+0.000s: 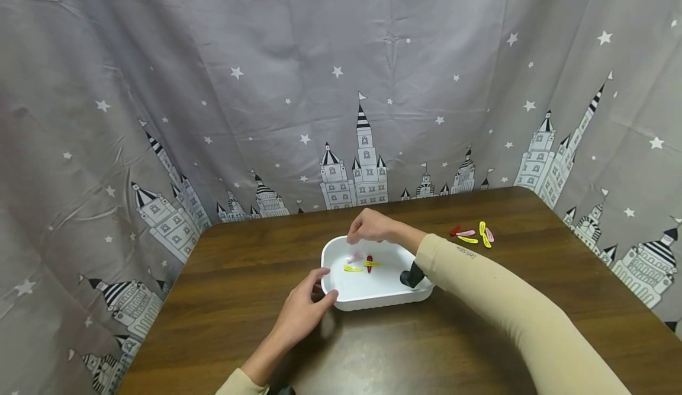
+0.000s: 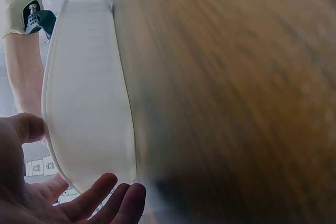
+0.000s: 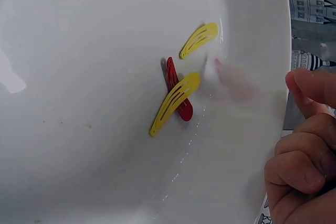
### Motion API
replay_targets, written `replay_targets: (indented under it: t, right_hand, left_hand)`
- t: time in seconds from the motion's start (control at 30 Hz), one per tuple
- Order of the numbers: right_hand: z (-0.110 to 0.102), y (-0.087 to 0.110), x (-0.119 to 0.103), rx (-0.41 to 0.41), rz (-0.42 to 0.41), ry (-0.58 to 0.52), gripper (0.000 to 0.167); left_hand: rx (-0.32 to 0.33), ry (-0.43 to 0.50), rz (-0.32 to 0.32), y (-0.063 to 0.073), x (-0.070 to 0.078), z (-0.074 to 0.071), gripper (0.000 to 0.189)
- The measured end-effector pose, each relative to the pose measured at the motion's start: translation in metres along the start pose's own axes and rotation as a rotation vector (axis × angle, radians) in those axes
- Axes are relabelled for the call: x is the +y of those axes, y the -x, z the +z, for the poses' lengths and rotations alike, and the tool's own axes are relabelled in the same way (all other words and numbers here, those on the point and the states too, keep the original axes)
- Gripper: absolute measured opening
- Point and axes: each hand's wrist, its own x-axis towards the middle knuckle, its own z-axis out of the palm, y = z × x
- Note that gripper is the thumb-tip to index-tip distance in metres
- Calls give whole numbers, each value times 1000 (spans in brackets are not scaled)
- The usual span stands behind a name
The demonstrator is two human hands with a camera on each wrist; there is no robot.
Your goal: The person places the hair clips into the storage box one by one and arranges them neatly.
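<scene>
A white tray (image 1: 373, 300) holds several snap hair clips. One yellow hair clip (image 3: 176, 103) lies across a red hair clip (image 3: 182, 109), and another yellow hair clip (image 3: 200, 39) lies near them. A pink hair clip (image 3: 236, 83) shows only as a blur inside the tray. Above the far left rim hovers my right hand (image 1: 370, 227); its fingers are loosely bent, with nothing visible between them. My left hand (image 1: 303, 309) rests against the tray's left end. In the left wrist view its thumb (image 2: 32, 128) touches the rim, while the other fingers spread loosely along the outer wall.
On the wooden table (image 1: 240, 265), right of the tray, several more hair clips lie in a loose group, among them a red clip (image 1: 454, 230), a pink clip (image 1: 466, 233) and a yellow clip (image 1: 467, 240). A grey castle-print curtain (image 1: 256, 116) hangs behind.
</scene>
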Motion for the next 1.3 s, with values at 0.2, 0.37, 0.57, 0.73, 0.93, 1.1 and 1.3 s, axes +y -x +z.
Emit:
replay_targets:
  t: [0.2, 0.37, 0.57, 0.73, 0.93, 1.1, 1.3]
  right_hand:
    - [-3, 5, -1, -3, -8, -10, 17]
    - [-10, 11, 1, -10, -27, -22, 20]
    - [-29, 25, 1, 4, -49, -66, 20]
    - [-46, 37, 0, 40, -56, -85, 14]
    - [-67, 48, 6, 74, -49, -146, 15]
    - [-84, 58, 13, 96, -22, -194, 20]
    - [-101, 70, 21, 139, -3, -202, 22]
  left_hand:
    - [2, -1, 3, 0, 0, 0, 48]
    - [1, -1, -7, -1, -1, 1, 48]
    - [-2, 6, -6, -2, -1, 1, 48]
    - [-1, 6, -13, -1, 0, 1, 47]
    - [-7, 4, -14, -1, 1, 2, 47]
    - [-7, 7, -14, -1, 0, 2, 48]
    - [-6, 8, -28, -1, 0, 2, 48]
